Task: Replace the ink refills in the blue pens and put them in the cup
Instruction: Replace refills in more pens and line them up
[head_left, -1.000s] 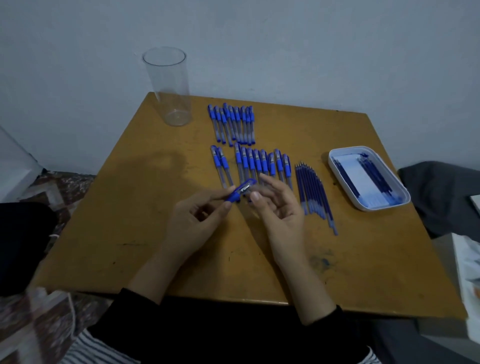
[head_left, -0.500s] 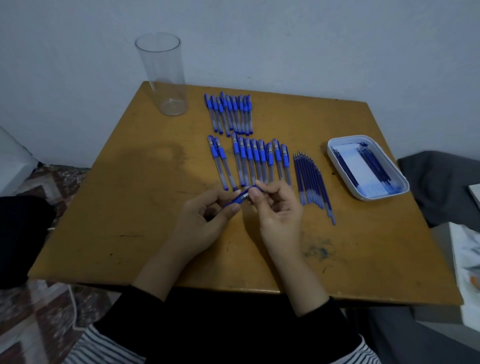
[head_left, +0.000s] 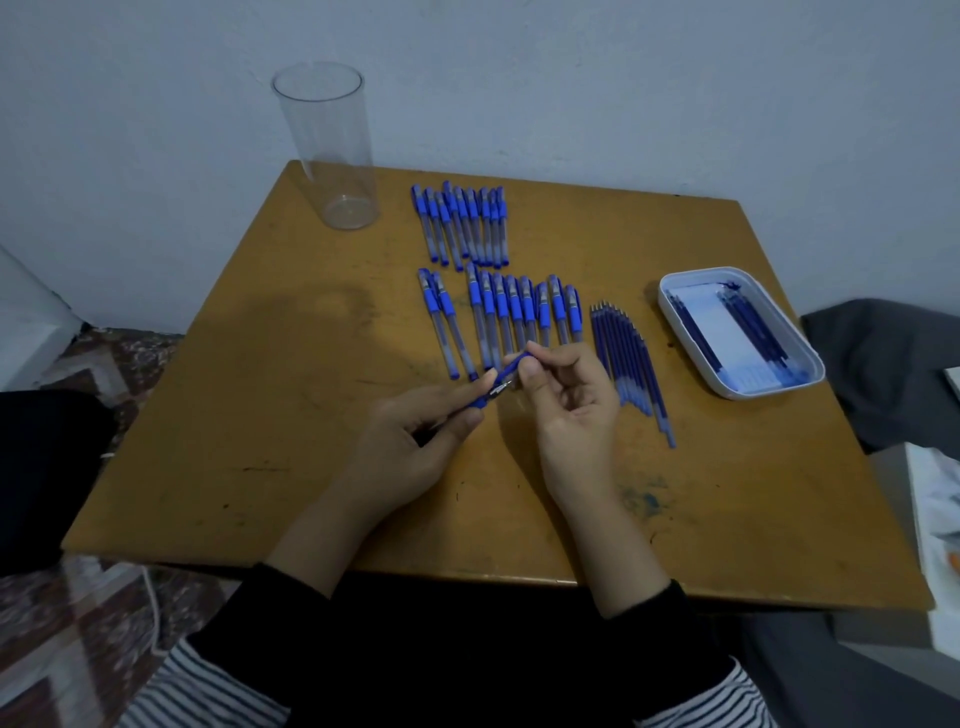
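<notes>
Over the middle of the brown table (head_left: 270, 415) I hold one blue pen (head_left: 501, 382) between both hands. My left hand (head_left: 410, 441) grips its barrel. My right hand (head_left: 571, 405) pinches its blue cap end with thumb and forefinger. Two rows of blue capped pens lie beyond my hands: a far row (head_left: 462, 223) and a nearer row (head_left: 509, 317). A fan of loose blue refills (head_left: 631, 358) lies to the right of them. The clear plastic cup (head_left: 332, 150) stands upright at the far left corner with nothing in it.
A white tray (head_left: 675, 312) holding several blue refills sits at the right side of the table. A dark grey cushion (head_left: 883, 369) lies past the right edge. The wall is close behind the table, and patterned floor shows at left.
The two hands stay joined on the same pen. The right thumb and forefinger have shifted along the cap end. The camera view has moved slightly.
</notes>
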